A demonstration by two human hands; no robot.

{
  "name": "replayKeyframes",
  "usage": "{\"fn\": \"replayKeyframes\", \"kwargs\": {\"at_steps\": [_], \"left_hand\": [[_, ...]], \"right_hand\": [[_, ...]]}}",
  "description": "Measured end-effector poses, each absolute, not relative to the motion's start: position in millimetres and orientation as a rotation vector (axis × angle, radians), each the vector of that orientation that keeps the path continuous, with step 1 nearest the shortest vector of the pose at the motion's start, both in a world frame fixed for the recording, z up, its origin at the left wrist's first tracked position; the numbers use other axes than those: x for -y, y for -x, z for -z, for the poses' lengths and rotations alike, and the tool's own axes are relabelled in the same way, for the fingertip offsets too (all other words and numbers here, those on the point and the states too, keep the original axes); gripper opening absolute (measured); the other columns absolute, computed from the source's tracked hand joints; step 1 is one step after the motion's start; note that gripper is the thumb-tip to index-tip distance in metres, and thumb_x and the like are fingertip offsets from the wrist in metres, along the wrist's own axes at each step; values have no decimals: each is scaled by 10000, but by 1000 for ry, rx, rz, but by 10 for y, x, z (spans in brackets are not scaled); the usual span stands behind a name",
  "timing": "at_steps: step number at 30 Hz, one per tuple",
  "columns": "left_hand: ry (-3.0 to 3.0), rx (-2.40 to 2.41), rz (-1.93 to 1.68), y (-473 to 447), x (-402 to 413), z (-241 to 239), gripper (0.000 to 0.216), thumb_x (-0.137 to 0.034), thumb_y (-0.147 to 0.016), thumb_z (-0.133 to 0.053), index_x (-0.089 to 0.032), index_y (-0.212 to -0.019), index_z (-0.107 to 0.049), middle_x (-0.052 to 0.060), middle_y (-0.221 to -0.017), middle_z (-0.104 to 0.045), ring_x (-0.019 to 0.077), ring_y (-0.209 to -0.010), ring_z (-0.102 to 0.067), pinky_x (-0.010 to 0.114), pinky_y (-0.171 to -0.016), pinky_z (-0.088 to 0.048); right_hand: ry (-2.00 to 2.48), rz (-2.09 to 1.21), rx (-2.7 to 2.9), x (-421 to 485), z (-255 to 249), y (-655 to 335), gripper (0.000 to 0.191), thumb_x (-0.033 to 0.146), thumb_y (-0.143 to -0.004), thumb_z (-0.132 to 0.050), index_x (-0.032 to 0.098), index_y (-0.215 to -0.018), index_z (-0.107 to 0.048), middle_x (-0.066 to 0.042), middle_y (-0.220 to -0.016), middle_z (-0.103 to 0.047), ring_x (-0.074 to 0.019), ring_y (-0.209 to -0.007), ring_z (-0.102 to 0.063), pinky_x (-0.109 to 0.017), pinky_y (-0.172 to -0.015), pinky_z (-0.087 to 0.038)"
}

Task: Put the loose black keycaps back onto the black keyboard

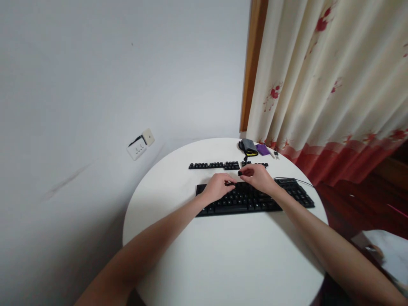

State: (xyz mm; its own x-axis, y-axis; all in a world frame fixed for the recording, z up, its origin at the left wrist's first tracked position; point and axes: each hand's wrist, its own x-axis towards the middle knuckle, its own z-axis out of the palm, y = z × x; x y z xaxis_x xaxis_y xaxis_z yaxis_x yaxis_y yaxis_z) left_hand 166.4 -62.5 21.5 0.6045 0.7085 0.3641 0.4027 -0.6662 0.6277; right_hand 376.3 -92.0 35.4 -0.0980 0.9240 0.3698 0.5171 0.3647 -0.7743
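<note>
A black keyboard (234, 208) lies on the round white table (223, 246), with both my hands over its upper part. My right hand (259, 177) pinches a small black keycap (240, 173) between thumb and fingertips, just above the keyboard's back edge. My left hand (218, 187) is closed over the keyboard's upper left, with a small dark thing (229, 183) at its fingertips, too small to name. Behind the keyboard runs a row of loose black keycaps (206, 165); my right hand hides part of it.
At the table's back lie a grey-and-black cloth-like item (249, 147), a purple cloth (263, 149) and a small white-and-black object (276, 154). A cable (301, 181) runs off the right edge. Wall sockets (137, 148) are at left; a curtain (321, 85) hangs at right.
</note>
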Motion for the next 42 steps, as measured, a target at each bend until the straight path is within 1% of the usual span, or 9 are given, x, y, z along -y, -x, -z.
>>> {"fn": "replayKeyframes", "kwargs": {"at_steps": [7, 12, 17, 23, 28, 31, 34, 37, 42], "left_hand": [[-2249, -963, -717, -1785, 827, -181, 188, -232, -757, -694, -187, -924, -769, 29, -875, -757, 171, -750, -652, 265, -693, -505], [-2254, -882, -746, -1765, 826, -179, 163, -256, -777, -697, -200, -906, -779, 30, -894, -758, 178, -810, -674, 270, -761, -509], [-2253, -902, -721, -1788, 829, -206, 160, -231, -750, -721, -187, -893, -777, 30, -866, -758, 172, -788, -666, 262, -737, -505], [-2225, -890, -719, -1801, 824, -212, 228, -226, -750, -715, -167, -964, -763, 38, -887, -755, 161, -764, -643, 253, -709, -506], [-2211, -869, -714, -1801, 790, -162, 236, -225, -747, -719, -167, -972, -758, 36, -873, -747, 161, -774, -636, 256, -722, -509], [-2175, -872, -705, -1801, 790, -177, 307, -201, -739, -731, -163, -1044, -741, 38, -880, -745, 158, -779, -646, 253, -722, -515], [-2183, -883, -677, -1792, 807, -224, 244, -206, -753, -733, -176, -994, -759, 40, -884, -749, 165, -783, -661, 261, -731, -517], [-2290, -874, -665, -1774, 813, -254, 132, -242, -785, -723, -200, -896, -780, 38, -860, -745, 173, -777, -661, 277, -747, -507], [-2509, -752, -688, -1754, 806, -225, 120, -261, -845, -683, -233, -911, -779, 32, -919, -742, 185, -878, -640, 311, -864, -475]], "right_hand": [[1318, -652, 1772, 905, -312, -3854, 197, 274, -717, -676, 125, -842, -705, -59, -749, -715, -181, -704, -656, -290, -687, -526], [1364, -629, 1775, 911, -309, -3909, 233, 310, -759, -637, 116, -858, -722, -71, -790, -724, -188, -736, -652, -297, -710, -512], [1257, -812, 1724, 841, -246, -3985, 242, 306, -670, -716, 127, -827, -668, -26, -752, -677, -148, -693, -625, -277, -695, -510], [1199, -957, 1561, 837, -256, -3988, 320, 274, -575, -798, 138, -817, -639, 3, -715, -661, -125, -666, -623, -271, -695, -518], [1244, -1063, 1491, 873, -320, -4002, 317, 314, -667, -770, 102, -893, -700, -69, -730, -716, -160, -695, -659, -289, -692, -530], [1258, -1051, 1623, 898, -366, -4061, 297, 378, -722, -728, 112, -855, -727, -62, -711, -716, -151, -658, -633, -279, -668, -516], [1261, -1075, 1913, 939, -419, -4126, 297, 412, -778, -653, 127, -802, -730, -30, -669, -692, -143, -617, -591, -260, -613, -476], [1285, -986, 2169, 983, -461, -4146, 301, 389, -828, -571, 132, -748, -706, 1, -612, -638, -133, -585, -536, -244, -573, -412], [1305, -788, 2357, 1024, -485, -4080, 295, 282, -865, -475, 142, -656, -629, 16, -591, -574, -123, -578, -461, -242, -581, -360]]}}
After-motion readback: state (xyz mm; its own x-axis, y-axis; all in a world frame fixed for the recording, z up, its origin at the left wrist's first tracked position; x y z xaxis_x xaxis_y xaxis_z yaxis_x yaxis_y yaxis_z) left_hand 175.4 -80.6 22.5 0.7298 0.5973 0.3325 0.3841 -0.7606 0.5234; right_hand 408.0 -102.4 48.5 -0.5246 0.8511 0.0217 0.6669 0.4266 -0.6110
